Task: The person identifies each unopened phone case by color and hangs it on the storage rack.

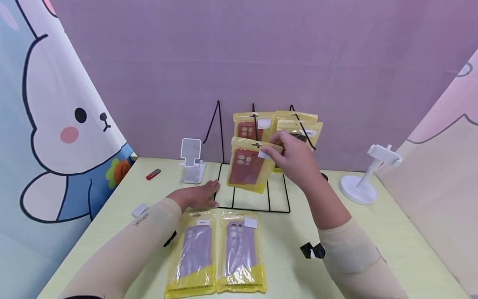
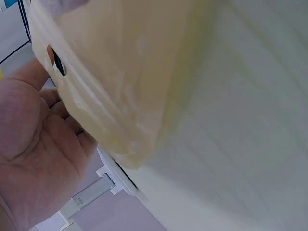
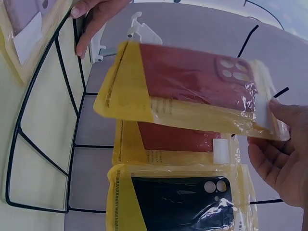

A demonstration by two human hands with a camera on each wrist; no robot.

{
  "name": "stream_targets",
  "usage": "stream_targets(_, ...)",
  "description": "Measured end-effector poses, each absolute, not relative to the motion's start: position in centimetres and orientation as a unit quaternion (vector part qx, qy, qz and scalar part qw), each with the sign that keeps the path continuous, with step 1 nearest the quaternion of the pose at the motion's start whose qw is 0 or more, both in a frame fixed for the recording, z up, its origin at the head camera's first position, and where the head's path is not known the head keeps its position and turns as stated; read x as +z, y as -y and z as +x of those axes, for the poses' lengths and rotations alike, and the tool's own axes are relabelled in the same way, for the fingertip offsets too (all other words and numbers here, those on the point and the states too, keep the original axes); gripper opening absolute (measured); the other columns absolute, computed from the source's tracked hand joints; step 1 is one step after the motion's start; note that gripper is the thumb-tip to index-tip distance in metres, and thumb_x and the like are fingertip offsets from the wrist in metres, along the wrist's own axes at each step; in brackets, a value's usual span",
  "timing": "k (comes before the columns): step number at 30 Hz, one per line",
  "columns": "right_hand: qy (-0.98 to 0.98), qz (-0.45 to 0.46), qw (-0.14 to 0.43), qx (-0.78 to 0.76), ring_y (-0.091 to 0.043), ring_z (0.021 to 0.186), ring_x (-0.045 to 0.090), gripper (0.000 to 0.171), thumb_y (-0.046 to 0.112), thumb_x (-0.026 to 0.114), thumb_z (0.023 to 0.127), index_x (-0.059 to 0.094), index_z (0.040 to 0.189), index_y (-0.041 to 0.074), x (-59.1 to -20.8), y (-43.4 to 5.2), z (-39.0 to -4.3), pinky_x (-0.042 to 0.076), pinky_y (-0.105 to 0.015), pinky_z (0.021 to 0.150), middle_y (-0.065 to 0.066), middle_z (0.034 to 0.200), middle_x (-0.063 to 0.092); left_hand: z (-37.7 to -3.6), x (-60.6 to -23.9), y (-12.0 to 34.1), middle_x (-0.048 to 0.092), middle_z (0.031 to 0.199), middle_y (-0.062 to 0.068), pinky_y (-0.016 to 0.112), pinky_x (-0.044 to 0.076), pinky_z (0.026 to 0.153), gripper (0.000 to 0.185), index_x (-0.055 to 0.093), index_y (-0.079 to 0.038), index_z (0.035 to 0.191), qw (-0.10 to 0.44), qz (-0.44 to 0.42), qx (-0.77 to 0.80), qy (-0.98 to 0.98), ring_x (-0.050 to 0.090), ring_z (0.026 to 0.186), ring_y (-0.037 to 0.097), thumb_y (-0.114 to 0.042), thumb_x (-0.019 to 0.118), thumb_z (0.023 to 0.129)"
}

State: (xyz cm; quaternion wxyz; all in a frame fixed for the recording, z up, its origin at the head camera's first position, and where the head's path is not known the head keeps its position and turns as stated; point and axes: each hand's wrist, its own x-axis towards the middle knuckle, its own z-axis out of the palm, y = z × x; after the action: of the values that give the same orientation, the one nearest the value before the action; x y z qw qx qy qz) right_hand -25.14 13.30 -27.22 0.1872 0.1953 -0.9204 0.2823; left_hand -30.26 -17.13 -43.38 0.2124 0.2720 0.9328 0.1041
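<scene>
My right hand (image 1: 277, 153) pinches the top corner of a yellow packet with a red phone case (image 1: 247, 167) and holds it up in front of the black wire rack (image 1: 254, 209). The right wrist view shows this packet (image 3: 192, 94) tilted, my fingers (image 3: 281, 159) on its end. On the rack behind it hang another red case packet (image 1: 249, 127) and a dark case packet (image 3: 178, 202). My left hand (image 1: 201, 194) lies flat on the table by the rack's front left corner, its palm (image 2: 33, 154) beside a packet (image 2: 120, 82).
Two packets with purple cases (image 1: 195, 254) (image 1: 241, 252) lie side by side on the pale yellow table (image 1: 392, 245). A white phone stand (image 1: 192, 165) and a red stick (image 1: 153, 174) sit at back left. A white round-based holder (image 1: 367, 178) stands at right.
</scene>
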Motion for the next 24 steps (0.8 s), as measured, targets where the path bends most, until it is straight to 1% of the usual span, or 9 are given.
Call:
stream_targets(4, 0.932, 0.193, 0.204, 0.227, -0.014, 0.063, 0.054, 0.036, 0.047, 0.063, 0.093, 0.057, 0.111, 0.017, -27.1, -12.9, -25.4, 0.046, -0.033, 0.057, 0.003, 0.088, 0.062, -30.2, -43.4, 17.1, 0.0, 0.164, 0.018, 0.049, 0.01, 0.124, 0.083, 0.008, -0.003, 0.157, 0.215, 0.272, 0.109, -0.932, 0.002, 0.152, 0.036, -0.043, 0.052, 0.1)
stream_targets(8, 0.935, 0.187, 0.225, 0.201, -0.017, 0.063, 0.051, 0.037, 0.046, 0.063, 0.094, 0.057, 0.112, 0.015, -26.8, -12.6, -26.0, 0.044, -0.034, 0.057, 0.002, 0.089, 0.061, -30.3, -43.4, 17.1, 0.0, 0.164, 0.018, 0.048, 0.01, 0.124, 0.082, 0.009, -0.004, 0.157, 0.216, 0.272, 0.111, -0.931, 0.002, 0.152, 0.035, -0.043, 0.052, 0.1)
stream_targets(10, 0.937, 0.18, 0.227, 0.196, -0.02, 0.065, 0.051, 0.037, 0.046, 0.062, 0.094, 0.057, 0.113, 0.014, -26.6, -12.4, -26.5, 0.045, -0.036, 0.059, 0.001, 0.092, 0.062, -30.3, -43.3, 17.1, 0.0, 0.165, 0.017, 0.048, 0.01, 0.124, 0.082, 0.009, -0.005, 0.158, 0.217, 0.269, 0.109, -0.932, 0.002, 0.152, 0.034, -0.044, 0.051, 0.1)
stream_targets(13, 0.941, 0.166, 0.222, 0.195, -0.023, 0.076, 0.057, 0.041, 0.047, 0.062, 0.094, 0.058, 0.116, 0.012, -26.5, -12.2, -27.3, 0.049, -0.04, 0.066, -0.002, 0.101, 0.064, -30.3, -43.4, 17.2, 0.0, 0.165, 0.016, 0.048, 0.01, 0.124, 0.082, 0.009, -0.005, 0.158, 0.217, 0.268, 0.109, -0.932, 0.002, 0.152, 0.034, -0.045, 0.051, 0.1)
stream_targets(16, 0.944, 0.155, 0.222, 0.191, -0.023, 0.087, 0.059, 0.042, 0.047, 0.062, 0.094, 0.058, 0.116, 0.011, -26.5, -12.1, -28.1, 0.051, -0.042, 0.073, -0.003, 0.108, 0.064, -30.5, -43.7, 17.2, -0.001, 0.165, 0.015, 0.047, 0.01, 0.124, 0.082, 0.008, -0.006, 0.158, 0.217, 0.266, 0.107, -0.933, 0.001, 0.152, 0.033, -0.045, 0.051, 0.1)
stream_targets(18, 0.945, 0.147, 0.221, 0.188, -0.023, 0.089, 0.059, 0.042, 0.048, 0.061, 0.094, 0.057, 0.115, 0.012, -26.5, -12.0, -28.6, 0.051, -0.042, 0.073, -0.003, 0.108, 0.063, -30.5, -43.8, 17.2, -0.001, 0.165, 0.014, 0.047, 0.01, 0.124, 0.082, 0.009, -0.007, 0.158, 0.216, 0.266, 0.107, -0.933, 0.001, 0.152, 0.032, -0.046, 0.051, 0.1)
stream_targets(21, 0.949, 0.134, 0.216, 0.187, -0.022, 0.084, 0.056, 0.041, 0.049, 0.059, 0.095, 0.056, 0.112, 0.012, -26.4, -11.8, -29.2, 0.049, -0.04, 0.068, -0.002, 0.106, 0.061, -30.7, -43.9, 17.2, -0.001, 0.165, 0.014, 0.047, 0.011, 0.124, 0.082, 0.009, -0.007, 0.158, 0.215, 0.266, 0.106, -0.934, 0.001, 0.152, 0.032, -0.047, 0.051, 0.1)
stream_targets(24, 0.953, 0.121, 0.21, 0.182, -0.022, 0.08, 0.055, 0.043, 0.051, 0.057, 0.095, 0.056, 0.114, 0.012, -26.3, -11.6, -29.7, 0.049, -0.039, 0.066, -0.003, 0.109, 0.06, -30.7, -43.9, 17.2, -0.002, 0.165, 0.013, 0.046, 0.01, 0.124, 0.083, 0.007, -0.008, 0.158, 0.216, 0.265, 0.101, -0.934, 0.0, 0.153, 0.031, -0.048, 0.05, 0.099)
